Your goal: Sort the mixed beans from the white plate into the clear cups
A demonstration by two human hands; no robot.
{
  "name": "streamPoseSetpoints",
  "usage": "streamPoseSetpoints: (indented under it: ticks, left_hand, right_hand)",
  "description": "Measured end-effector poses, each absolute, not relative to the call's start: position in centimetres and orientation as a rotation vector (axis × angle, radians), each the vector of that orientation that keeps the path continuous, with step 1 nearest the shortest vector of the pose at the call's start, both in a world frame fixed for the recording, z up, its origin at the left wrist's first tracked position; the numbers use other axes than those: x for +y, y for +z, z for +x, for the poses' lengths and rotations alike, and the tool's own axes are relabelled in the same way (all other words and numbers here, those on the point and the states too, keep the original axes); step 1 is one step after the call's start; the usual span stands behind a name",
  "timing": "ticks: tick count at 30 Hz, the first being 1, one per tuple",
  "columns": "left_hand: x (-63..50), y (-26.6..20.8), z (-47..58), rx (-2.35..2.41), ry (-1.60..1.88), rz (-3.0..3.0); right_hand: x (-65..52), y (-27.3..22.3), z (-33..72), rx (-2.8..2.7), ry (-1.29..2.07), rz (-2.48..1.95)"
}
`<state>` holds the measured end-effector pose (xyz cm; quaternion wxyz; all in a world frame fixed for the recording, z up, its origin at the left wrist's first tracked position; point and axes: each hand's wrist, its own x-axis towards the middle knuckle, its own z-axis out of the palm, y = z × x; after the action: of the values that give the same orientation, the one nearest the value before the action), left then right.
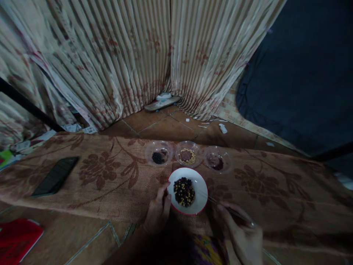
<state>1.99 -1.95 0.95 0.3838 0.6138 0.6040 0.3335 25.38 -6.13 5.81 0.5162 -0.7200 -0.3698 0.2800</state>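
Bowl, white, red-rimmed (202, 186): one, on the cloth-covered desk (104, 200), nearest the wearer; holds a heap of mixed dark and yellow grains (184, 192), left of centre. Tubs, clear, three, in a row just beyond: left tub (149, 147), black grains (158, 158) gathered low; middle tub (186, 142), yellow grains (191, 158); right tub (225, 154), dark red grains (219, 165), small cluster. Hands, two: left hand (159, 209), fingers and thumb closed on the bowl's left rim; right hand (242, 228), closed around a slim utensil (213, 200) angled towards the bowl's right side.
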Motion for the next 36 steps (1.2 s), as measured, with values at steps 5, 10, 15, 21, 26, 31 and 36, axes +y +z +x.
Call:
streamPoseSetpoints:
  ticks: [5, 10, 15, 21, 26, 31, 36]
  left_hand:
    - [-2.0, 1.3, 2.1, 1.534, 0.854, 1.568]
    - [-2.0, 1.6, 2.2, 1.499, 0.878, 1.579]
    - [-2.0, 1.2, 2.1, 1.473, 0.911, 1.599]
    - [-2.1, 0.9, 2.0, 1.450, 0.884, 1.594]
    - [-2.1, 1.1, 2.0, 1.466, 0.885, 1.588]
    - [-2.1, 1.1, 2.0, 1.455, 0.913, 1.599]
    - [-2.1, 1.2, 2.1, 1.465, 0.912, 1.599]
  right_hand:
    - [-6.4, 4.6, 24.6, -1.093, 0.635, -1.735]
    - [-5.8, 3.5, 24.5, -1.243, 0.613, -1.761]
    - [-5.7, 2.9, 24.0, -1.293, 0.637, -1.743]
    - [-5.6, 2.9, 23.8, -1.323, 0.618, -1.749]
    - [-5.5, 2.4, 23.9, -1.370, 0.591, -1.749]
    - [-5.6, 2.5, 24.0, -1.426, 0.574, -1.733]
    - [-5.7, 2.5, 24.0, -1.393, 0.593, -1.734]
